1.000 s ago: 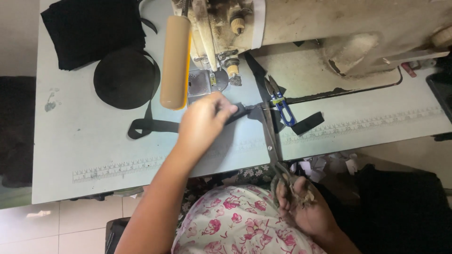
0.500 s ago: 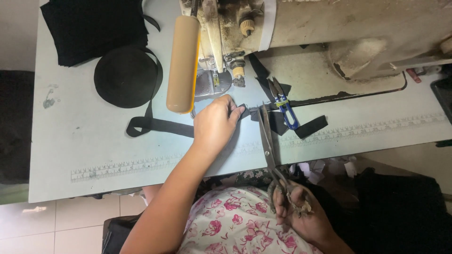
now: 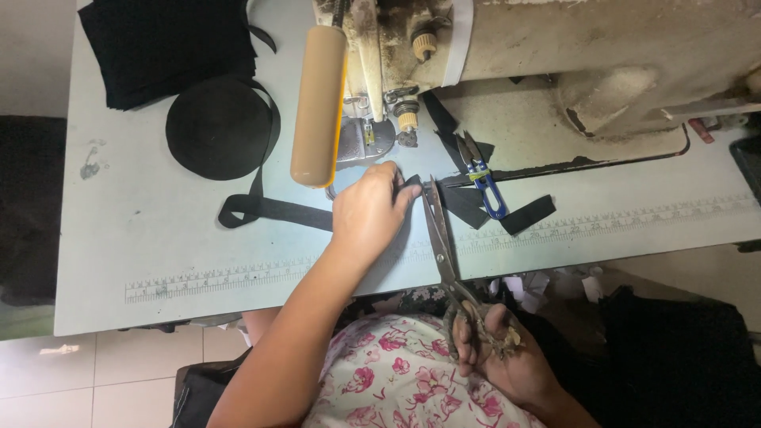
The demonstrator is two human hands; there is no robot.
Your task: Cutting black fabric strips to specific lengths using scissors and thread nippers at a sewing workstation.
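Note:
My left hand (image 3: 369, 210) presses a black webbing strap (image 3: 273, 210) flat on the pale blue table, pinching its end near the sewing machine's needle. My right hand (image 3: 499, 349) grips the handles of long metal scissors (image 3: 440, 238) at the table's front edge. The blades point away from me and are closed on the strap just right of my left fingertips. The strap runs left from my hand to a black roll of webbing (image 3: 220, 127).
A worn sewing machine (image 3: 555, 55) fills the back right, with a tan cylinder (image 3: 319, 107) beside it. Small blue-handled snips (image 3: 483, 178) lie on cut black strap pieces (image 3: 507, 210). Folded black fabric (image 3: 166, 43) sits back left. A printed ruler (image 3: 238, 273) runs along the table front.
The scissors' blades have moved up to the strap and closed on it. My left hand stays on the strap, shifted slightly toward its end.

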